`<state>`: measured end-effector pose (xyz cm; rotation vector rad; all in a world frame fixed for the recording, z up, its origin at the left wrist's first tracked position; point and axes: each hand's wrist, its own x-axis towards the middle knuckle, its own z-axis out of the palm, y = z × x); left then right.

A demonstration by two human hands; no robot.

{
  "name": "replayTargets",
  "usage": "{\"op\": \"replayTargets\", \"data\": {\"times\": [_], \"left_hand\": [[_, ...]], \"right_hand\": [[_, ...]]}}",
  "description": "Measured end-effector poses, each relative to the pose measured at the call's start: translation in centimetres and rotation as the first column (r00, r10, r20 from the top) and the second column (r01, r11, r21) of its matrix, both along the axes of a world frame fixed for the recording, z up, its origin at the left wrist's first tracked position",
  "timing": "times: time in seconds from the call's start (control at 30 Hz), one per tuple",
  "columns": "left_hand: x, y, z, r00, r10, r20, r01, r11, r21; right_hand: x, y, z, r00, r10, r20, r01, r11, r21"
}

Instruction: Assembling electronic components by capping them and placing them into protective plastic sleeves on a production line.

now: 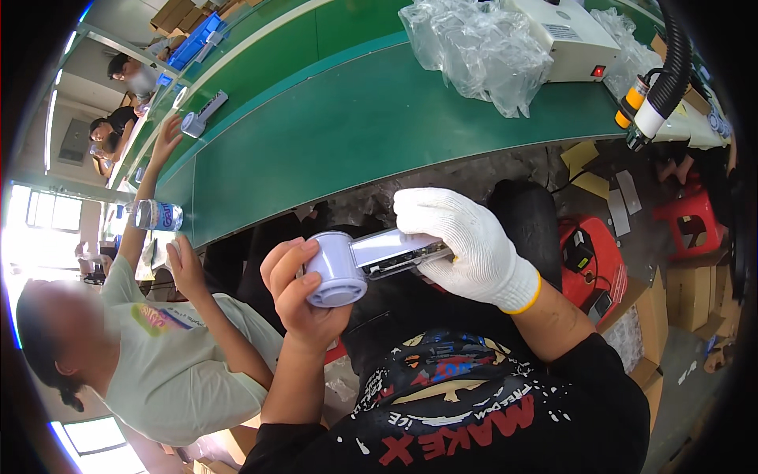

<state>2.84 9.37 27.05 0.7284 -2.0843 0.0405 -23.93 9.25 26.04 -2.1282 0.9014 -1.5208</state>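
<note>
I hold up a pale lavender plastic device [335, 272] with a drum-shaped head and a straight, flat handle. A slotted grille shows on the underside of the drum. Along the handle's near side a dark strip with small parts lies exposed. My bare left hand [294, 292] is closed around the drum, fingers on its left side. My right hand [472, 251], in a white knitted glove with a yellow cuff, grips the handle's far end between thumb and fingers. The glove hides that end. The device is above my lap, in front of the green table [332, 118].
A co-worker on my left reaches toward a similar device [201, 117]. Near them is a water bottle [158, 215]. Clear plastic bags [478, 51], a white machine [572, 43] and a black hose [673, 63] are at the far right. A red stool [688, 217] and cardboard boxes stand right.
</note>
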Motion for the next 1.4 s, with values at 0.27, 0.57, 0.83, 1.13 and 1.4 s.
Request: {"op": "replayTargets", "data": {"times": [0.27, 0.57, 0.83, 1.13, 1.4], "left_hand": [[-1.9, 0.9, -1.7, 0.990, 0.067, -0.127, -0.082, 0.990, -0.117], [-3.6, -1.6, 4.8, 0.904, -0.028, -0.427, 0.292, 0.770, 0.567], [-5.9, -1.1, 3.9, 0.908, 0.204, -0.365, 0.042, 0.824, 0.564], [-2.2, -2.7, 4.4, 0.973, 0.173, -0.151, -0.025, 0.736, 0.677], [-3.7, -2.8, 2.7, 0.984, 0.177, -0.026, -0.125, 0.786, 0.605]], "right_hand": [[0.1, 0.3, -0.4, 0.996, -0.014, 0.089, 0.019, 0.998, -0.054], [4.2, 2.1, 1.1, 0.916, 0.257, 0.309, -0.386, 0.779, 0.494], [3.9, 1.7, 4.3, 0.794, 0.064, 0.605, -0.603, 0.210, 0.769], [4.8, 2.1, 0.0, 0.617, 0.117, 0.778, -0.787, 0.103, 0.609], [4.2, 1.5, -2.6, 0.518, -0.002, 0.855, -0.854, 0.052, 0.517]]}}
